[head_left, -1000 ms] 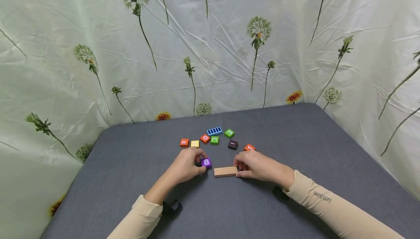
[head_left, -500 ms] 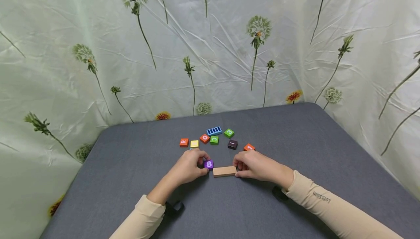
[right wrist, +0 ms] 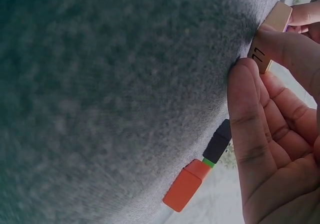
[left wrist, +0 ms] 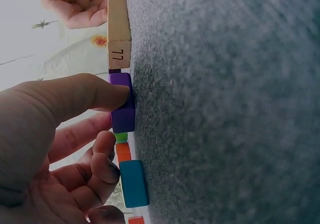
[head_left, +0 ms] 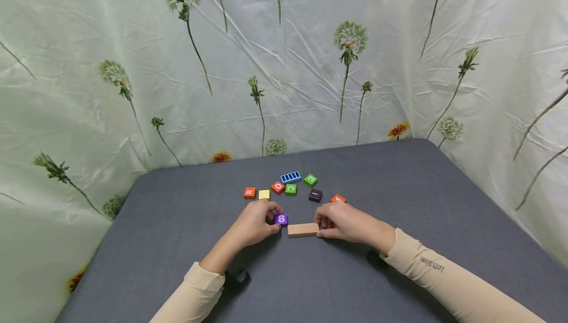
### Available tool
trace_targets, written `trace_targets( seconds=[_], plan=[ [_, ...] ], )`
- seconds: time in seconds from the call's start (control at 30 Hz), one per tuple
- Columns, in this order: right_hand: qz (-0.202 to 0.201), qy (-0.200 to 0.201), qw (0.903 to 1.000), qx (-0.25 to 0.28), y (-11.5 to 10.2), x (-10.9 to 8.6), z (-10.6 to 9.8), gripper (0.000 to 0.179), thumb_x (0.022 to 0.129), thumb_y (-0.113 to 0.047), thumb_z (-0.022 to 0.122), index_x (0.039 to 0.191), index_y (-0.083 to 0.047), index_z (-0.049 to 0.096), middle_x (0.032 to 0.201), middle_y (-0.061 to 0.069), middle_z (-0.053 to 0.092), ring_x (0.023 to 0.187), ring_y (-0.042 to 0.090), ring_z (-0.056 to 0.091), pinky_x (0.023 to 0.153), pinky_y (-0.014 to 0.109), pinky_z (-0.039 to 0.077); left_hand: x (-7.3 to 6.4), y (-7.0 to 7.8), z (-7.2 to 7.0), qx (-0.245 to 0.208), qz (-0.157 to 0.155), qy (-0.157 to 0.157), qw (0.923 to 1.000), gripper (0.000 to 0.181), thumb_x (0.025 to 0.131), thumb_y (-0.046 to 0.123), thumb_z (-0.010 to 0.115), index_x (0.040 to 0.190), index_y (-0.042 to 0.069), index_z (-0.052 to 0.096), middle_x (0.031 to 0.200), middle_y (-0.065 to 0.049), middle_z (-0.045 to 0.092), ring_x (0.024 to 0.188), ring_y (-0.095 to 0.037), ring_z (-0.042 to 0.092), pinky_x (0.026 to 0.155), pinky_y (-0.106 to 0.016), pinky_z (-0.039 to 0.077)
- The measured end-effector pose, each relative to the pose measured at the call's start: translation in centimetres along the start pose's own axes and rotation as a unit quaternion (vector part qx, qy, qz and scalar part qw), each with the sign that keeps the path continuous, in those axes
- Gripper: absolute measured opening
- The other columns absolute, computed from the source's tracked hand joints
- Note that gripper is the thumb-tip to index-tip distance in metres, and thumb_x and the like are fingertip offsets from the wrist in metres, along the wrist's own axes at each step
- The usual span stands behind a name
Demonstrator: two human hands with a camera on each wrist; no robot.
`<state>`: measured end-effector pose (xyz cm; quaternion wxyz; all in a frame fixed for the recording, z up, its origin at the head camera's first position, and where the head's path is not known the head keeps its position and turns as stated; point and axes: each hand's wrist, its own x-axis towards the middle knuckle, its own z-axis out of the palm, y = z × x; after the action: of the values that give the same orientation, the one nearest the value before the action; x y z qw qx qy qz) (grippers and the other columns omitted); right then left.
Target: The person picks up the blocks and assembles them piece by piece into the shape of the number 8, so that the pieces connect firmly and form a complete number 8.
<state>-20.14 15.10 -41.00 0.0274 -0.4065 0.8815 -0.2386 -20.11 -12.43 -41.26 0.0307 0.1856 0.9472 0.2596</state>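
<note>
A purple block marked 8 lies on the grey tabletop, pinched at its sides between the thumb and a finger of my left hand. Just right of it is a plain wooden block, long and flat, with a printed mark like 77 near its end in the wrist views. My right hand pinches the right end of that wooden block; in the right wrist view the thumb presses its side. Only a narrow gap separates the two blocks in the left wrist view. A teal block sits near my left fingers.
Behind the hands lie an orange R block, a yellow block, an orange 0 block, two green blocks, a blue striped block, a dark block and another orange block. A flowered curtain hangs behind.
My left hand has slid the purple block a little to the right, closer to the wooden block. The right hand keeps its grip and has barely moved.
</note>
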Motion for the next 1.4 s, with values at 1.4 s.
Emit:
trace_targets(
  seconds=[1.4],
  plan=[
    [0.020, -0.009, 0.9998, -0.002, 0.2, 0.1, 0.0, 0.016, 0.093, -0.014, 0.085, 0.101, -0.010, 0.071, 0.085, -0.003, 0.065, 0.076, 0.003, 0.058, 0.070, 0.020, 0.050, -1.6, -0.4, 0.0, -0.051, -0.081, 0.000, 0.9954, 0.028, 0.090, 0.016, 0.087, 0.116, 0.012, 0.075, 0.075, 0.002, 0.064, 0.066, -0.012, 0.056, 0.062, -0.030, 0.044]
  ],
)
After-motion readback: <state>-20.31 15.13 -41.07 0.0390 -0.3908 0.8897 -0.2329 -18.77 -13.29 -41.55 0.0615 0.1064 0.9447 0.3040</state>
